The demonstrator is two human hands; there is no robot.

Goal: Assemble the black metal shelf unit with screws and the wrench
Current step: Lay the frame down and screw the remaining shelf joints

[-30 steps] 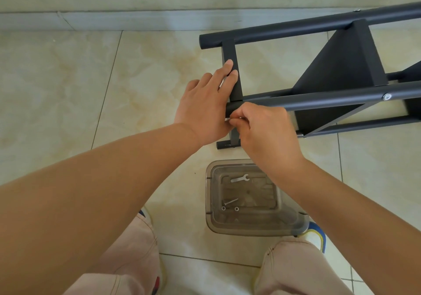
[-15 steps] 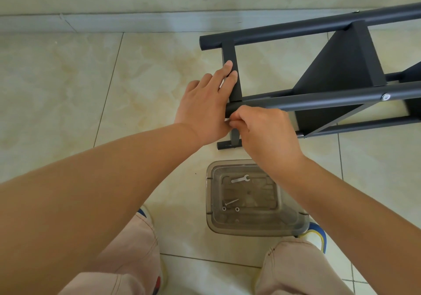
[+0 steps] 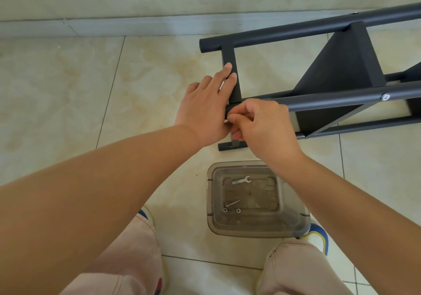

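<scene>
**A:** How far along is the shelf?

**B:** The black metal shelf unit (image 3: 337, 71) lies on its side on the tiled floor, at the upper right. One shelf panel sits between the rails, and a silver screw head (image 3: 385, 97) shows on the near rail (image 3: 341, 100), so I judge at least that joint done. The corner under the hands looks to be the joint in hand.

**A:** What are the hands doing?

**B:** The left hand (image 3: 206, 108) lies flat, its straight fingers pressing the end crossbar (image 3: 230, 54). The right hand (image 3: 262, 121) is curled at the near rail's end, fingertips pinched as if on a small fastener; I cannot see what it holds.

**A:** And the tools?

**B:** A clear plastic tub (image 3: 296, 226) stands just below the hands, between the person's feet. In it lie the wrench (image 3: 241, 180), a screw (image 3: 232, 203) and two washers (image 3: 238, 210), so fastening probably remains.

**A:** Room to move?

**B:** Open tile spreads to the left. The wall's skirting (image 3: 91, 24) runs close behind the frame, and the tub crowds the near side.
</scene>
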